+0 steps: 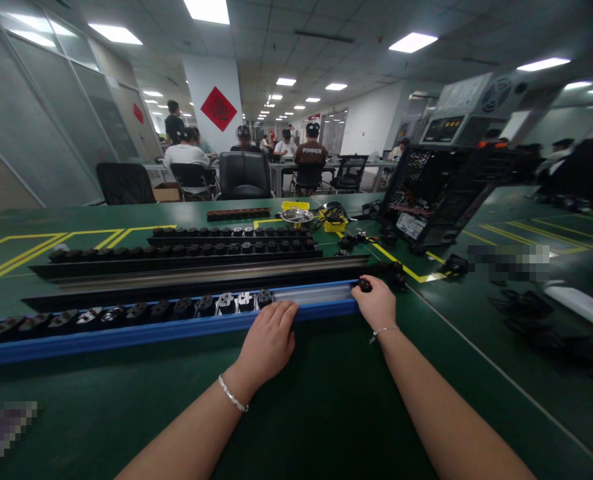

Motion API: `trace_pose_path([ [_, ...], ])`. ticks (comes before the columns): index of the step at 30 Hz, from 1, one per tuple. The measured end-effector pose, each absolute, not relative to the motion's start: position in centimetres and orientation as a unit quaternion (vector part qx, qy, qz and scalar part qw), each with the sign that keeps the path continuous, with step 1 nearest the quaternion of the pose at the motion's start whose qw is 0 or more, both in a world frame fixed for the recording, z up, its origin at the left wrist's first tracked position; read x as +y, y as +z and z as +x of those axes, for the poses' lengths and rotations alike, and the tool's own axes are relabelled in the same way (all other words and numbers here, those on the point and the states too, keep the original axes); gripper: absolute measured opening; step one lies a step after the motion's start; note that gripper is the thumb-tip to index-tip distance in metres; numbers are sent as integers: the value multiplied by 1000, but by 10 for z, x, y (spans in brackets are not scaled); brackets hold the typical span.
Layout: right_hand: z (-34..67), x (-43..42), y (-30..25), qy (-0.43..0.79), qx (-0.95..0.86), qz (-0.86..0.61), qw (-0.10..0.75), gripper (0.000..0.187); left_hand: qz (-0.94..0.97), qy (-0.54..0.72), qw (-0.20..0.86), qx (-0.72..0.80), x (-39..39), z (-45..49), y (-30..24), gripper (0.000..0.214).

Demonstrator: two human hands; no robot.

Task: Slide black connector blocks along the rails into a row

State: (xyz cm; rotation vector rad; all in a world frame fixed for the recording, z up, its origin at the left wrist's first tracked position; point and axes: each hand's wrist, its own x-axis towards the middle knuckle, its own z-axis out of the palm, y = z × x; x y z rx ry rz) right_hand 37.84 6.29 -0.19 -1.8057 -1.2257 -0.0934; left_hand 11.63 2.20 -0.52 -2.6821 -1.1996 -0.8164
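A long blue rail (126, 335) lies across the green table (326, 413) in front of me, with several black and white socket modules (206, 305) seated in its channel on the left part. My left hand (269, 340) rests on the rail's front edge just right of the last module, fingers curled over it. My right hand (376, 303) is at the rail's right end, pinching a small black module (364, 285) at the channel's open end.
Behind the blue rail lie black rails (186, 252) filled with modules. Further back are a metal bowl (296, 215), a yellow box (334, 223) and an open black computer case (436, 193). Loose black parts (521, 307) lie to the right. Seated people work at distant desks.
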Motion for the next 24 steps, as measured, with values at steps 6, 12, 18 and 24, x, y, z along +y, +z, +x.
trace_pose_path([
  [6, 393, 63, -3, -39, -483, -752, 447, 34, -878, -267, 41, -395, 22, 115, -6, 53],
  [12, 423, 61, -3, -84, -480, -749, 449, 37, -877, -270, 47, -394, 21, 116, -5, 52],
  [18, 469, 56, 1, -130, -416, -784, 441, 41, -877, -272, 45, -393, 21, 116, -5, 51],
  [24, 519, 52, -11, -122, -365, -818, 428, 46, -877, -270, 43, -395, 21, 115, -6, 53],
])
